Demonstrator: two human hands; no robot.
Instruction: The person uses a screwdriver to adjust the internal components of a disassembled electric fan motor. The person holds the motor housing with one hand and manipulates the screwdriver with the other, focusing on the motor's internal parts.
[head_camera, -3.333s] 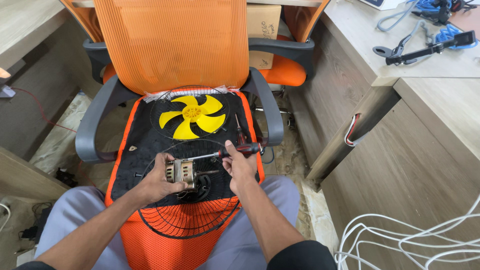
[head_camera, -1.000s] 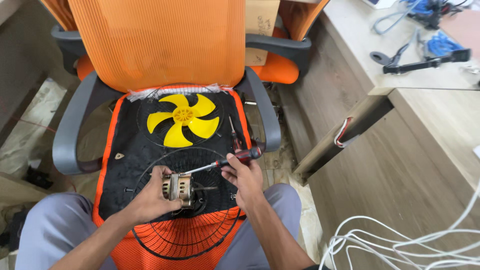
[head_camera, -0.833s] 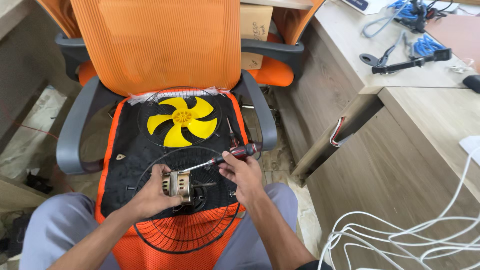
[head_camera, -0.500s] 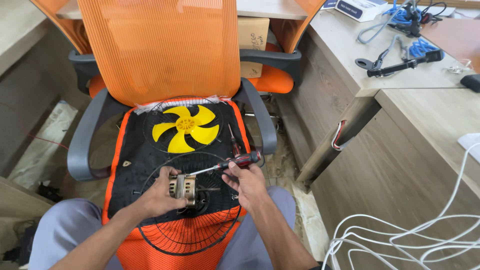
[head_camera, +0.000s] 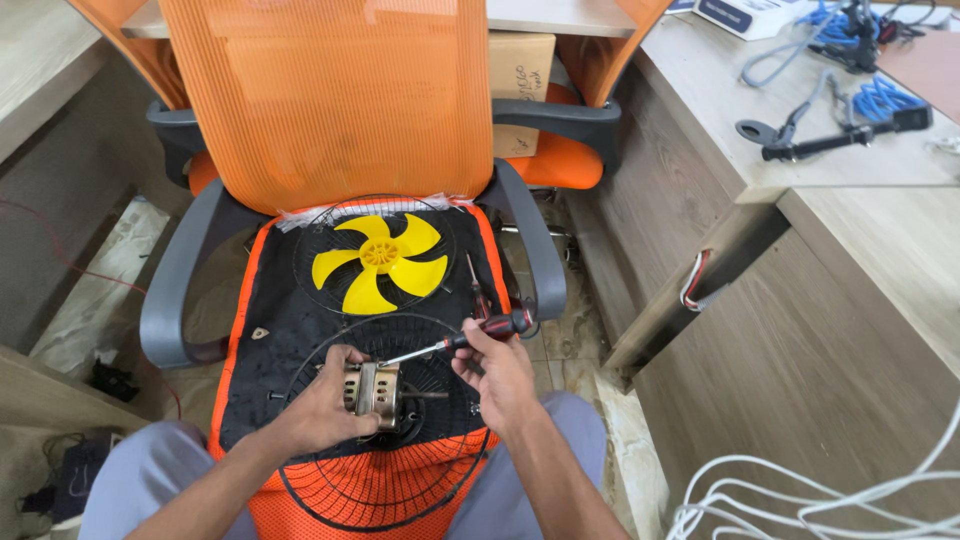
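Observation:
My left hand grips a small metal fan motor that rests on a black wire fan guard on the seat of an orange office chair. A screwdriver with a red and black handle is in my right hand, its shaft slanting down to the left so the tip meets the top of the motor. A yellow fan blade lies on a second wire guard at the back of the seat. Another screwdriver lies on the seat's right side.
The chair has grey armrests and an orange mesh back. A wooden desk on the right holds pliers, a black tool and blue cables. White cables hang at lower right. A cardboard box stands behind the chair.
The view has shifted slightly. My hands stay on the motor and the screwdriver, with the tip kept against the motor; the right hand has turned a little.

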